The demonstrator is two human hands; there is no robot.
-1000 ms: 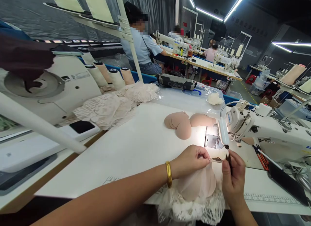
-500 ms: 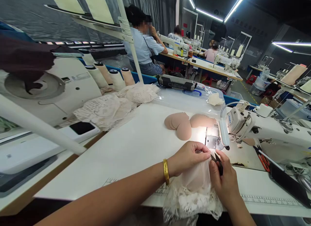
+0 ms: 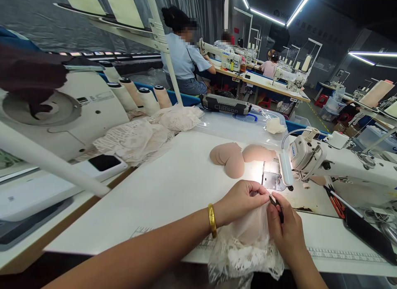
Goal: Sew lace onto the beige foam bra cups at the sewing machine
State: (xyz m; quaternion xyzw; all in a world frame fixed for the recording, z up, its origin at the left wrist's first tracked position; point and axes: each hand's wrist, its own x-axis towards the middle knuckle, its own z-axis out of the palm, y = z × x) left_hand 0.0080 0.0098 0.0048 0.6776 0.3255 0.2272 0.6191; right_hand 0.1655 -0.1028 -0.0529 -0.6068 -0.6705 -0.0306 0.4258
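My left hand point(image 3: 242, 200) pinches the upper edge of a pale lace garment point(image 3: 248, 256), whose lacy part hangs over the table's front edge. In my right hand point(image 3: 287, 225) is a pair of small dark thread snips point(image 3: 277, 207), with the blades closed and their tips at the left fingertips. Any thread between the tips is too fine to make out. Beyond my hands, several beige bra cups point(image 3: 234, 164) lie beside the lit needle plate point(image 3: 272, 180) of a white sewing machine point(image 3: 325, 156).
Orange-handled scissors point(image 3: 336, 204) and a black phone-like slab point(image 3: 369, 235) lie at the right. More lace point(image 3: 139, 136) is heaped at the back left, near thread cones point(image 3: 149, 100). A thread-stand pole point(image 3: 56, 160) crosses the left side. Co-workers sit at machines farther back.
The snips' blades have gone from spread to closed at my left fingertips. My left hand and the garment stay nearly still. A seated co-worker has lowered a hand from the face.
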